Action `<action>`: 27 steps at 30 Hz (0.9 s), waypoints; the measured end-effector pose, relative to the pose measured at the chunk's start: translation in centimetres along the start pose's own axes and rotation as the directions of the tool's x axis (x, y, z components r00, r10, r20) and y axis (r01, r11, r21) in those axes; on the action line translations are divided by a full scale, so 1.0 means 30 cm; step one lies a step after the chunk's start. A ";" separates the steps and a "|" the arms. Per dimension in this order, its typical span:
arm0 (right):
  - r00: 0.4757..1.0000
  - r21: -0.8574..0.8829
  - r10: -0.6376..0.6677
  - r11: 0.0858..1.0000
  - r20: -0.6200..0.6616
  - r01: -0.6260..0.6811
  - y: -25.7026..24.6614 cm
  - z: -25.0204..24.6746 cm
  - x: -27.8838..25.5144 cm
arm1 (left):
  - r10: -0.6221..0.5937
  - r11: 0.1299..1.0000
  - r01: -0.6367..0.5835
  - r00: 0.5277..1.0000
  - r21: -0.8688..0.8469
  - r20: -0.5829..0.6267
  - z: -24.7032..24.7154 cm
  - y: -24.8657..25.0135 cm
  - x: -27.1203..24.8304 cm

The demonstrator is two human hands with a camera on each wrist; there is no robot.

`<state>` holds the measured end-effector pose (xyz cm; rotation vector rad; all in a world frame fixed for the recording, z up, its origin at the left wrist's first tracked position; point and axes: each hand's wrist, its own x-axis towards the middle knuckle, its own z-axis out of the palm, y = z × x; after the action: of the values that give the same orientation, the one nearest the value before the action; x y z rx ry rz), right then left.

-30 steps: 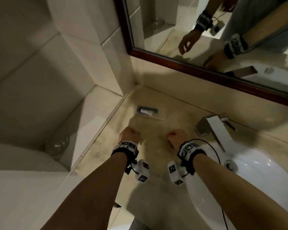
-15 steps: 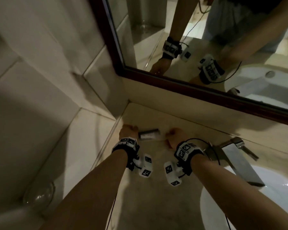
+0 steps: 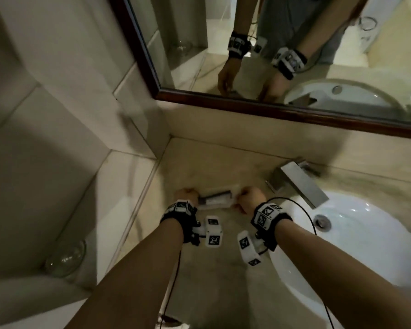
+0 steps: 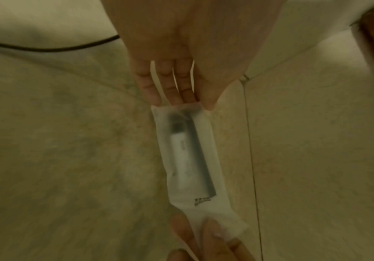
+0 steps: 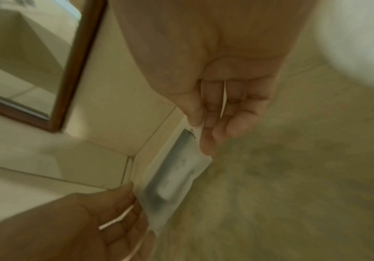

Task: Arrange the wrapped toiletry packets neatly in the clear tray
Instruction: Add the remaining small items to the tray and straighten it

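Observation:
A long translucent white packet (image 3: 215, 199) with a dark and white item inside lies crosswise over the beige counter (image 3: 211, 286), near the back left corner. My left hand (image 3: 186, 194) pinches its left end, and my right hand (image 3: 249, 198) pinches its right end. In the left wrist view the packet (image 4: 190, 159) stretches from my left fingertips (image 4: 152, 97) down to the right hand (image 4: 206, 236). In the right wrist view the right fingers (image 5: 206, 141) and the left hand (image 5: 119, 211) hold the two ends of the packet (image 5: 172, 178). I cannot make out the clear tray.
A square metal faucet (image 3: 297, 184) and a white basin (image 3: 370, 245) lie to the right of the hands. A dark-framed mirror (image 3: 271, 110) hangs behind the counter. On the lower tiled ledge at left sits a glass bowl (image 3: 65, 260).
Both hands moved forward from short of the packet to its two ends and took hold of it. The head view tilted, so the mirror fills more of the picture.

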<state>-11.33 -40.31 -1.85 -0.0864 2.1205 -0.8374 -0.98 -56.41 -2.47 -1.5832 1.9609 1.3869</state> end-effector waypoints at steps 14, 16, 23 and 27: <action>0.997 0.396 0.057 0.918 -0.047 -0.034 0.573 -0.284 -0.426 | 0.057 0.997 -0.071 0.956 0.038 0.288 0.517 -0.104 -0.313; 0.994 0.439 0.082 0.898 -0.068 -0.044 0.662 -0.365 -0.471 | 0.101 0.991 -0.122 0.939 0.045 0.329 0.608 -0.069 -0.439; 0.984 0.445 0.133 0.893 -0.116 -0.068 1.086 -0.746 -0.670 | 0.235 0.953 -0.288 0.899 0.094 0.370 1.041 0.034 -0.992; 0.970 0.398 0.194 0.909 -0.147 -0.121 1.312 -0.955 -0.765 | 0.291 0.932 -0.352 0.871 0.089 0.396 1.302 0.073 -1.172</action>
<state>-8.58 13.24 2.81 0.3804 2.0539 -1.1860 -3.26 -4.20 3.38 -0.8594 2.0876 1.4751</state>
